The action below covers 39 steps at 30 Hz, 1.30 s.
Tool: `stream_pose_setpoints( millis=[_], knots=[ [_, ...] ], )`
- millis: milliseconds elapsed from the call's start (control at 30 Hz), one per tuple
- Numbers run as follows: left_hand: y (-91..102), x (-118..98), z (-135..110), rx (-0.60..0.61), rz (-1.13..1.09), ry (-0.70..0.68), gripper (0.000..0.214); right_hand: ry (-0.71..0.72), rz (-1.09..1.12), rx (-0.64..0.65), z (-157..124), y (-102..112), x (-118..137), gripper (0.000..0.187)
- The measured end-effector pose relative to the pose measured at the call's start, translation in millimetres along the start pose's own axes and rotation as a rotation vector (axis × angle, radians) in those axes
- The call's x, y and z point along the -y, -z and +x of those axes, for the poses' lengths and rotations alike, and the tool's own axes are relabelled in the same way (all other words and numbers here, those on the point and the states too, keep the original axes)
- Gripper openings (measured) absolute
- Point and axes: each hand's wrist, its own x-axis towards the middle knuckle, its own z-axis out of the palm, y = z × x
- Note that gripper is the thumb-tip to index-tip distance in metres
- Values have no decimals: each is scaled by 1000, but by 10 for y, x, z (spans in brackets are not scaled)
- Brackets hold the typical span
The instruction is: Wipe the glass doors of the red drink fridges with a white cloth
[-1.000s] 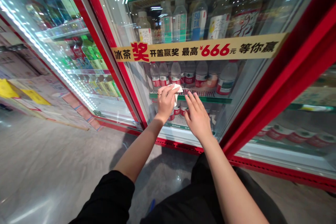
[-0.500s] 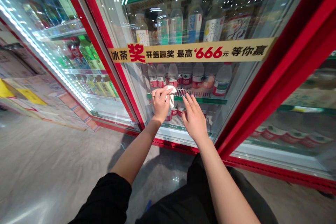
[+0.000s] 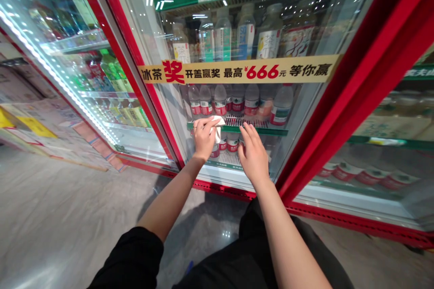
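My left hand [image 3: 204, 139] is closed on a white cloth or tissue [image 3: 218, 123], whose folds stick out past the fingers. It is at the glass door [image 3: 305, 99] of a red-framed drinks fridge, low on the pane. A little to the right, my right hand [image 3: 253, 153] is open with its fingers stretched out and nothing in it. Whether its fingertips touch the glass I cannot tell. Behind the pane stand water bottles [image 3: 251, 101] with red and white labels. A yellow printed strip [image 3: 233, 72] crosses the glass above both hands.
On the left, another lit fridge [image 3: 101, 67] holds drinks, with stacked cartons [image 3: 50, 126] beside it. The red door frame [image 3: 339, 104] rises on the right, next to a further glass door. Grey shiny floor [image 3: 84, 216] lies below.
My left hand and the cloth have shifted slightly left and down. My right hand has moved slightly right, so the gap between the hands is wider. The view has tilted a little.
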Motion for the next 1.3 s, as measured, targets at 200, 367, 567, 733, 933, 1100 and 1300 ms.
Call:
stream_pose_setpoints(
  millis=[200, 367, 567, 733, 933, 1100, 1300],
  knots=[
    [-203, -272, 181, 24, -41, -49, 30, -4, 3, -21, -26, -11, -44, 59],
    [-187, -190, -135, 122, -16, -129, 30, -46, -2, -15, -73, 63, -125, 57],
    [-60, -89, -161, 60, -57, -12, 30, -122, 1, -78, -109, 192, -183, 54],
    [-225, -347, 114, -13, -66, 15, 32, -151, 16, -70, -113, 233, -189, 54],
    [-394, -487, -45, 117, -69, -75, 34, -173, 32, -1, -184, 317, -232, 57],
    [-312, -390, -239, 84, -54, -58, 33, -202, 14, -2, -236, 435, -286, 57],
    [-387, -546, 63, -83, -46, 57, 28, -209, 13, -26, -213, 508, -335, 57]
  ],
)
